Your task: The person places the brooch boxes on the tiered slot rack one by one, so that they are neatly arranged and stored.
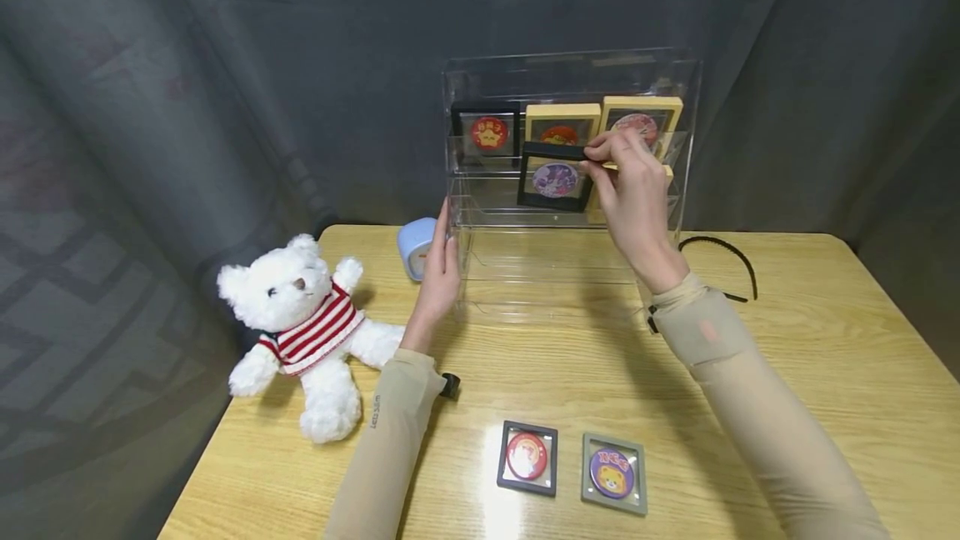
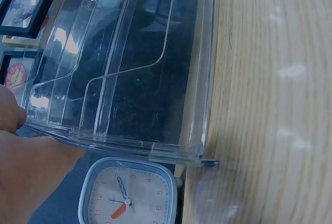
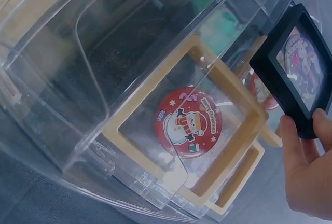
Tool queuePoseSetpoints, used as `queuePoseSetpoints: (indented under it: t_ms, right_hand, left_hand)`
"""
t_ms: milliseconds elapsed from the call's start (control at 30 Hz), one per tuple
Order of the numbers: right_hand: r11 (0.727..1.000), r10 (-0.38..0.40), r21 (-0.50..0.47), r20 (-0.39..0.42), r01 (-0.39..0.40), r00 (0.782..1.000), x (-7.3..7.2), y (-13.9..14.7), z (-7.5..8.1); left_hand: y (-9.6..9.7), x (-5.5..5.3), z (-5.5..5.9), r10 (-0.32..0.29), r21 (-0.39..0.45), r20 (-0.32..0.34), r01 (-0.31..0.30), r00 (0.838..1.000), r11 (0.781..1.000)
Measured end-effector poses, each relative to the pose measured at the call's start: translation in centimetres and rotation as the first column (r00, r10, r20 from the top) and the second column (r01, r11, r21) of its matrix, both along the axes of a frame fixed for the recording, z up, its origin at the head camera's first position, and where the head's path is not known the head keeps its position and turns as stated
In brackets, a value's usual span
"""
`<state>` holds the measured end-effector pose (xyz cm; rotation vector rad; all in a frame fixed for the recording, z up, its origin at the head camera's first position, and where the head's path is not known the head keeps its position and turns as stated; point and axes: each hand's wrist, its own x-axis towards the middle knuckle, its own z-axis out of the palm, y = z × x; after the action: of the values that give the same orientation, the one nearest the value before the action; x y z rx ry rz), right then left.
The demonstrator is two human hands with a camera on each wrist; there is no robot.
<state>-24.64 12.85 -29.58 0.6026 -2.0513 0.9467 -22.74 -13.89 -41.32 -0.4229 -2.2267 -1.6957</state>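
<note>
My right hand (image 1: 630, 190) pinches the upper right corner of a black display frame (image 1: 555, 177) with a purple round badge inside. It hangs in front of the middle tier of a clear acrylic rack (image 1: 555, 273). Behind that hand, a yellow frame (image 3: 233, 151) with a red snowman badge sits in the same tier, mostly hidden in the head view. My left hand (image 1: 438, 273) rests against the rack's left side, fingers pointing up. On the top tier stand a black frame (image 1: 487, 136) with a red star badge and two yellow frames (image 1: 562, 119) with badges.
On the table (image 1: 810, 373) near the front lie a black frame (image 1: 527, 457) with a red badge and a grey frame (image 1: 613, 473) with a bear badge. A white teddy bear (image 1: 307, 323) sits left, a blue clock (image 2: 129, 193) beside the rack, a black headband (image 1: 742, 261) right.
</note>
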Motion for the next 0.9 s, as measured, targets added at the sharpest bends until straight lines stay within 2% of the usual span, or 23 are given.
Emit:
queuePoseSetpoints:
  t_ms: [333,900]
  right_hand:
    - [0.999,-0.016,0.028,0.015,0.015,1.0,-0.7,0.0,-0.7]
    - [0.998,-0.016,0.057,0.028,0.014,0.999,-0.5,-0.3,-1.3]
  left_hand:
    - [0.0,0.1,0.1,-0.01,0.023,-0.008,0.01,1.0,1.0]
    - [0.1,0.0,0.2,-0.004,0.01,0.005,0.004,1.0,1.0]
